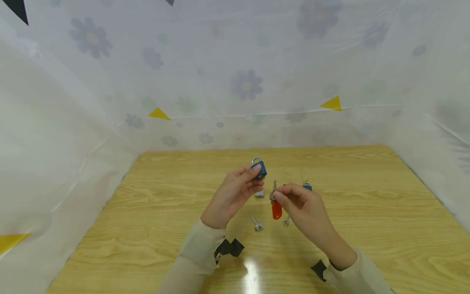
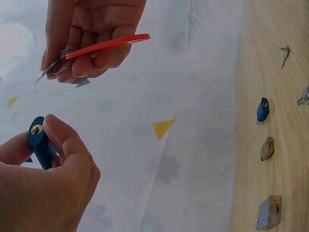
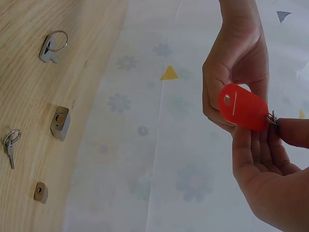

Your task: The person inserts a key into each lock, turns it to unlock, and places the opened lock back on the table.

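My left hand (image 1: 235,194) is raised above the middle of the table (image 1: 154,228), fingers and thumb curled round a small blue padlock (image 1: 260,168). Its body is smooth and rounded, with a steel shackle on top and a brass keyhole that only the left wrist view shows, in the bottom face (image 2: 36,129). My right hand (image 1: 302,204) is just beside it, apart from it, pinching a key (image 1: 273,190) by its ring between thumb and fingers. A flat, glossy red tag (image 1: 277,210) hangs from that ring; the right wrist view shows it as a rounded plastic tab (image 3: 243,107) with a small hole, while the left wrist view sees it edge-on as a thin red strip (image 2: 108,44).

The table is pale wood with a strong grain and a shiny patch near its front edge. On it, below my hands, the head view shows a loose key (image 1: 257,224) and little else, since my hands cover the rest. The left wrist view shows more: a second blue padlock (image 2: 262,109), a brass-coloured lock (image 2: 267,148) and a squarish silver lock (image 2: 269,212) in a row. The right wrist view shows the silver lock (image 3: 60,123), the brass one (image 3: 40,192) and a ringed key (image 3: 9,145).
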